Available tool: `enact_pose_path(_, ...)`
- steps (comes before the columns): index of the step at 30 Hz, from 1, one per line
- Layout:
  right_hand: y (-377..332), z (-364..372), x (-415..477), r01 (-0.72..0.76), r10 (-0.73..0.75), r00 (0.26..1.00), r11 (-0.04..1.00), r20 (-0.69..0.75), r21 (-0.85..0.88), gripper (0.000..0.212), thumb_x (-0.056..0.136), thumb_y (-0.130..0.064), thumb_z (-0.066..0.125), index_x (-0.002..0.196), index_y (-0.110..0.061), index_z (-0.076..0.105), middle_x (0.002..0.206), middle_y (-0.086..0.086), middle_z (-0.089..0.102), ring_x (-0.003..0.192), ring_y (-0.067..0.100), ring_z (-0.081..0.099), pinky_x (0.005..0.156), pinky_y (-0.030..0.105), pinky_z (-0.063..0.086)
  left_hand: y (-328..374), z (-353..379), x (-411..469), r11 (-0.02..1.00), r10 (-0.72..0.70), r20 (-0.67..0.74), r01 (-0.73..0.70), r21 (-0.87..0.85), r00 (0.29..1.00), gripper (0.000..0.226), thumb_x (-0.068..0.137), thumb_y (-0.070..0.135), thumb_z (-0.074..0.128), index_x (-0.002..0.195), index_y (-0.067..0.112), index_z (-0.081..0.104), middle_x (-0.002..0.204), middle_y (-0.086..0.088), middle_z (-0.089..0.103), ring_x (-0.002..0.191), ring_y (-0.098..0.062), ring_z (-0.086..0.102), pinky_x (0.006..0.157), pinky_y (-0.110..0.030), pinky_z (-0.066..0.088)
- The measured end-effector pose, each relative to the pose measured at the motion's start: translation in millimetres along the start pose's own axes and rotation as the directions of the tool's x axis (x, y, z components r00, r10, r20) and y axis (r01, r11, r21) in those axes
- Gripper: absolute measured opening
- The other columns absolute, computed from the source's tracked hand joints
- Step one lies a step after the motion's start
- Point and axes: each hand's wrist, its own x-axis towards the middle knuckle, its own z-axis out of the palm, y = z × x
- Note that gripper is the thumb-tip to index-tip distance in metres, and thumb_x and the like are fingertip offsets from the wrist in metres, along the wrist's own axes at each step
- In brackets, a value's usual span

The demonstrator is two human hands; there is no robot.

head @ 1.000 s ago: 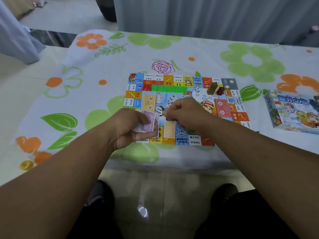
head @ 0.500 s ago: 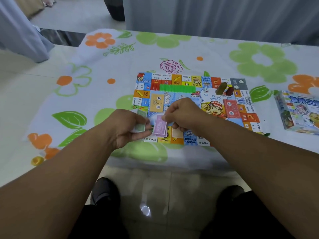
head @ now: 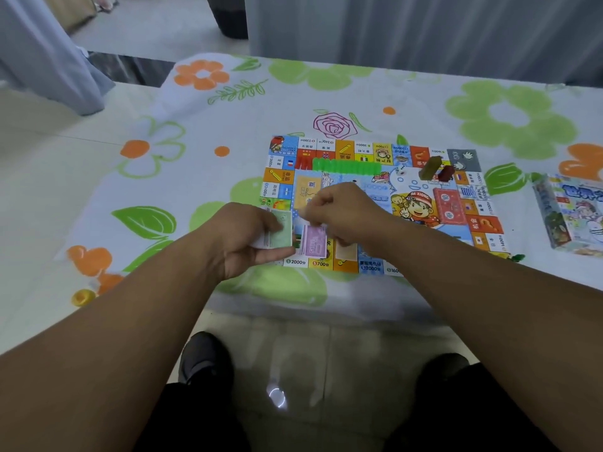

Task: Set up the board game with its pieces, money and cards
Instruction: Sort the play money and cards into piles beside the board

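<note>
Presently the left hand (head: 248, 238) grips the money stack (head: 281, 234) at seven o'clock on the board (head: 424, 203). At the stack's three o'clock lies the purple note (head: 315, 244), long axis twelve-to-six. The right hand (head: 341, 213) is just beyond it, fingers curled; whether it pinches anything, I cannot tell.

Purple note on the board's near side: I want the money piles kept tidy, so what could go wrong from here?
1. The purple note lies on the game board's near squares, close to the edge of the table, with the right hand directly over its far end; a dragged wrist might slide it off.
2. The left hand grips the note stack by one side, so loose notes might fan out or drop.
</note>
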Motion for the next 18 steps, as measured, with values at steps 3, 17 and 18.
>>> enact_pose_path(3,-8.8,12.0,-1.4,0.017,-0.02,0.998,0.999,0.057,0.043,0.023,0.092,-0.023,0.073,0.095,-0.001,0.067,0.073,0.004,0.067,0.045,0.011,0.052,0.04,0.022,0.036,-0.1,-3.2,-1.5,0.999,0.019,-0.011,-0.019,0.027,1.0,0.03,0.09,-0.013,0.056,0.113,0.003,0.067,0.105,-0.014,0.075,0.09,-0.029,0.075,0.064,-0.038,0.063)
enact_pose_path(17,-10.1,28.1,9.5,-0.081,0.081,0.997,0.997,-0.006,0.021,0.017,0.085,-0.003,0.077,0.093,0.007,0.066,0.077,0.025,0.07,0.046,0.016,0.062,0.043,0.026,0.043,0.5,-34.5,6.0,0.999,0.024,-0.195,-0.016,0.043,0.98,0.006,0.091,-0.006,0.06,0.09,-0.001,0.064,0.064,-0.011,0.071,0.054,-0.016,0.07,0.047,-0.028,0.056)
enact_pose_path(18,-8.9,29.1,10.1,-0.081,0.081,0.997,0.997,-0.008,0.005,0.018,0.084,-0.004,0.078,0.092,0.008,0.066,0.077,0.024,0.071,0.046,0.016,0.062,0.044,0.027,0.044,0.8,-34.5,5.9,0.999,0.023,-0.19,-0.015,0.045,0.982,0.006,0.091,-0.005,0.06,0.09,-0.001,0.064,0.062,-0.01,0.071,0.054,-0.016,0.07,0.047,-0.029,0.056)
